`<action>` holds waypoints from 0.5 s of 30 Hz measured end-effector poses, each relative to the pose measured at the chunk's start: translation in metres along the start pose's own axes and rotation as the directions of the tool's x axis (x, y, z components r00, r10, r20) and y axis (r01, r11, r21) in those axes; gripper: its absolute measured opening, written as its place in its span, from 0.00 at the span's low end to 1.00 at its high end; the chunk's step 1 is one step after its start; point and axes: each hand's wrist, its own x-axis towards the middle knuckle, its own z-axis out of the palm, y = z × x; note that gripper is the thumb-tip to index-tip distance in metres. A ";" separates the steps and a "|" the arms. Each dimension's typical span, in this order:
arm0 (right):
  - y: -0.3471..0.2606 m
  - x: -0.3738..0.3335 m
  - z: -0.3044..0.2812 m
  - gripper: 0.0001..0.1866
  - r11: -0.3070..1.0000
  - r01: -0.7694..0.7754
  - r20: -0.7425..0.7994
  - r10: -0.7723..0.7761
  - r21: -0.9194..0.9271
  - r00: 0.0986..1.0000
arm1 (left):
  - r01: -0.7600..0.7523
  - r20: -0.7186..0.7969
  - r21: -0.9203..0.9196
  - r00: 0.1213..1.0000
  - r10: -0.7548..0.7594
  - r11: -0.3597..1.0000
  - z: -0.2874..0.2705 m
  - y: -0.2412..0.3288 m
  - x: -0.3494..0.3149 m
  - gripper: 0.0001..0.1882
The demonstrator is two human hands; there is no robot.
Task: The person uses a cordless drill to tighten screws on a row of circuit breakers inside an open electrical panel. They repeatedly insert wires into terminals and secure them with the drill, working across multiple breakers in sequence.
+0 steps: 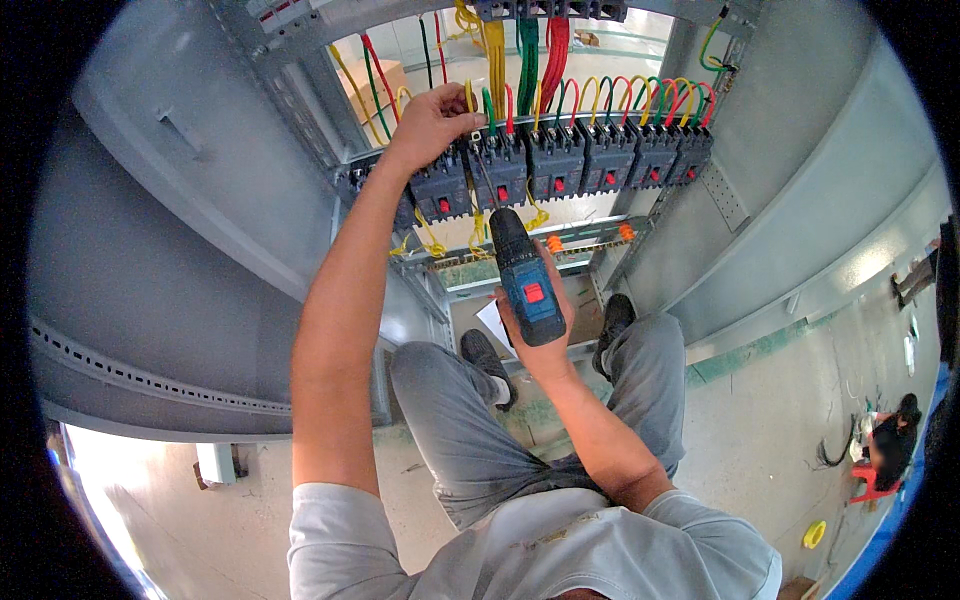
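My left hand (432,125) is at the top of the row of black circuit breakers (556,160), its fingers closed around the lower part of a short yellow wire (469,95). In my right hand (550,355) is a black and blue cordless drill (524,275) with a red patch on it. Its long thin bit (485,172) points up to the breaker's top terminal, close to my left fingertips. I cannot tell whether the tip touches a screw. Looped green, red and yellow wires (640,92) rise from the breakers to the right.
Grey cabinet walls (225,130) stand on both sides. Thick wire bundles (528,65) hang behind the breakers. Thin yellow wires (432,240) dangle below, above a metal rail (590,236) with orange pieces. A person (893,440) is by a red stool (872,485) far right.
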 end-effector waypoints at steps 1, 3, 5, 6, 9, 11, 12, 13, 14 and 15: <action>0.001 -0.001 0.000 0.45 1.000 -0.002 -0.005 0.002 -0.005 1.000 | -0.010 -0.018 -0.008 1.000 0.010 1.000 0.001 -0.001 0.000 0.17; 0.003 -0.002 0.001 0.45 1.000 -0.007 -0.016 0.006 -0.015 1.000 | -0.033 -0.033 -0.012 0.999 0.033 0.999 0.003 -0.004 0.000 0.16; 0.002 -0.001 0.001 0.45 1.000 0.013 -0.030 -0.014 -0.021 0.999 | -0.059 -0.024 -0.004 0.998 0.059 0.998 0.005 -0.008 -0.002 0.17; 0.001 0.000 0.001 0.45 0.999 0.023 -0.036 -0.023 -0.024 0.999 | -0.058 -0.027 0.033 0.998 0.059 0.998 0.005 -0.009 -0.003 0.17; -0.003 -0.001 0.001 0.44 0.999 -0.030 -0.026 0.030 0.029 0.999 | -0.055 -0.038 0.088 0.998 0.059 0.995 0.005 -0.005 -0.004 0.17; 0.004 -0.008 0.003 0.44 0.991 -0.112 -0.002 0.112 0.074 0.994 | -0.049 -0.053 0.057 0.997 0.052 0.997 0.007 -0.007 -0.003 0.17; 0.006 -0.010 0.003 0.44 0.984 -0.153 0.012 0.152 0.095 0.988 | -0.048 -0.052 0.070 0.997 0.052 0.996 0.006 -0.007 -0.001 0.17; 0.005 -0.010 0.003 0.44 0.989 -0.128 0.010 0.127 0.080 0.992 | -0.044 -0.052 0.086 0.997 0.048 0.995 0.003 -0.010 0.000 0.17; 0.004 -0.009 0.003 0.44 0.993 -0.102 0.009 0.102 0.064 0.995 | -0.039 -0.052 0.102 0.998 0.045 0.994 0.001 -0.012 0.001 0.17; 0.003 -0.008 0.003 0.44 0.996 -0.077 0.009 0.077 0.049 0.997 | -0.055 -0.044 0.076 0.997 0.059 0.996 0.000 -0.015 0.002 0.16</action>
